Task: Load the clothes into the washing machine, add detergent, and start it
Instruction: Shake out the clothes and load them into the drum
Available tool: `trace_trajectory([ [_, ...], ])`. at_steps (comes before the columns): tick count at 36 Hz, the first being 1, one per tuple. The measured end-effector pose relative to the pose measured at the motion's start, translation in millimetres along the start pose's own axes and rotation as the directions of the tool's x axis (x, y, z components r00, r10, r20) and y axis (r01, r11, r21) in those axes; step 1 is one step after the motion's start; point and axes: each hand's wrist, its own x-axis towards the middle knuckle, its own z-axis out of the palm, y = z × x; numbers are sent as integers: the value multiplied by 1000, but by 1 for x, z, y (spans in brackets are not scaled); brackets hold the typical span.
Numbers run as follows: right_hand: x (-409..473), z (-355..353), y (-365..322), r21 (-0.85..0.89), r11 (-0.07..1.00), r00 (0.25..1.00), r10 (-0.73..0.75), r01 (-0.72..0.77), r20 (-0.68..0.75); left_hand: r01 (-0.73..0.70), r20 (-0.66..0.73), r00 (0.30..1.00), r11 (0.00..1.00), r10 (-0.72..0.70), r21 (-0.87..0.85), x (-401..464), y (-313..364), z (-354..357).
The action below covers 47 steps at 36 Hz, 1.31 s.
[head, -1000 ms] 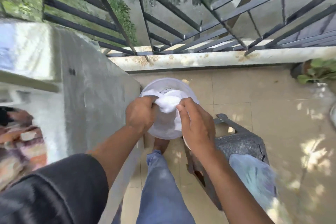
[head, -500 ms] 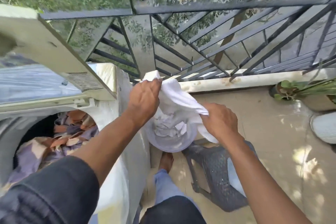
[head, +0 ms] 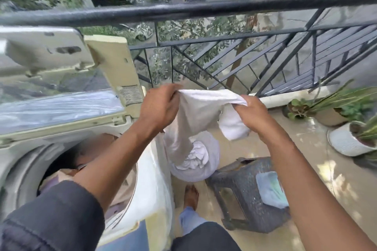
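At far left the washing machine (head: 67, 169) stands with its lid (head: 61, 106) raised, patterned clothes (head: 61, 175) lying in the drum. Beside its right edge, the left hand (head: 158, 109) pinches one corner of a white cloth (head: 195, 112), fingers closed on the fabric. The cloth stretches rightward to the right hand (head: 254, 116), which grips the other end. Its lower part hangs into a white bucket (head: 195, 169) on the floor. Further right stands a dark stool (head: 242, 191).

- Dark metal railing (head: 204, 9) across the top — trees beyond.
- Beige tiled floor (head: 306, 149), sun-dappled.
- Potted plants (head: 346, 128) at right.
- Dark woven stool (head: 240, 195), lower centre.
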Motion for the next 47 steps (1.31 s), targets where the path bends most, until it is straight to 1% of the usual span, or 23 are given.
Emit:
trace_trajectory([
  [2, -17, -2, -13, 273, 962, 1000, 9, -12, 13, 0, 16, 1000, 996, 1, -93, -16, -5, 0],
  [4, -35, -2, -28, 508, 861, 999, 8, -26, 39, 4, 11, 1000, 978, -2, -208, -34, -9, 3],
  [7, -59, -1, -53, 824, 562, 985, -85, -77, 150, -20, 58, 998, 949, 40, -315, -71, -21, 15],
  [8, -68, -1, -61, 874, 471, 975, -108, -120, 192, -11, 95, 994, 937, 47, -348, -85, -26, 21],
  [10, -86, -2, -74, 920, 347, 956, -156, -183, 249, 57, 179, 984, 901, 24, -430, -111, -38, 36],
  [11, -95, -3, -80, 934, 298, 945, -196, -197, 262, 124, 220, 975, 851, -10, -511, -121, -44, 42],
  [13, -113, -5, -88, 955, 204, 915, -300, -216, 270, 300, 309, 945, 660, -108, -688, -133, -51, 46],
  [15, -127, -5, -92, 966, 119, 880, -399, -230, 259, 413, 397, 907, 489, -142, -768, -137, -51, 40],
  [18, -145, -2, -99, 961, 10, 825, -510, -276, 243, 459, 475, 880, 297, -23, -837, -134, -48, 27],
  [20, -154, 2, -102, 956, -15, 810, -535, -293, 240, 483, 488, 868, 65, 97, -873, -133, -49, 15],
  [22, -159, 9, -102, 956, -16, 817, -523, -294, 242, 491, 456, 864, -164, 214, -855, -133, -52, 0],
  [23, -160, 12, -102, 957, -8, 831, -499, -289, 246, 484, 428, 867, -229, 253, -845, -133, -55, -7],
  [26, -159, 24, -102, 970, 72, 902, -357, -233, 244, 436, 337, 889, -345, 311, -831, -137, -65, -23],
  [29, -155, 40, -93, 970, 199, 960, -211, -140, 182, 384, 259, 912, -444, 317, -810, -144, -79, -40],
  [31, -153, 53, -81, 935, 332, 973, -145, -124, 181, 351, 239, 930, -487, 278, -800, -149, -89, -51],
  [32, -152, 60, -75, 894, 432, 976, -115, -120, 187, 330, 226, 939, -495, 258, -804, -152, -92, -56],
  [35, -151, 82, -57, 604, 793, 990, -11, -78, 142, 252, 201, 967, -515, 154, -819, -163, -106, -69],
  [36, -152, 88, -54, 499, 864, 992, 0, -65, 130, 227, 194, 974, -517, 119, -825, -167, -111, -74],
  [38, -158, 98, -57, 308, 951, 995, -38, 9, 88, 178, 196, 981, -465, 11, -867, -174, -122, -83],
  [40, -160, 109, -62, 157, 978, 987, -151, 140, 54, 150, 188, 980, -386, -63, -910, -182, -131, -91],
  [41, -161, 115, -66, 141, 968, 974, -216, 205, 66, 146, 187, 979, -347, -86, -926, -187, -134, -93],
  [45, -170, 148, -91, 233, 901, 879, -417, 366, 232, 184, 227, 946, -194, -230, -964, -203, -150, -100],
  [47, -171, 166, -105, 210, 862, 808, -506, 462, 301, 196, 230, 940, -154, -250, -968, -210, -157, -104],
])
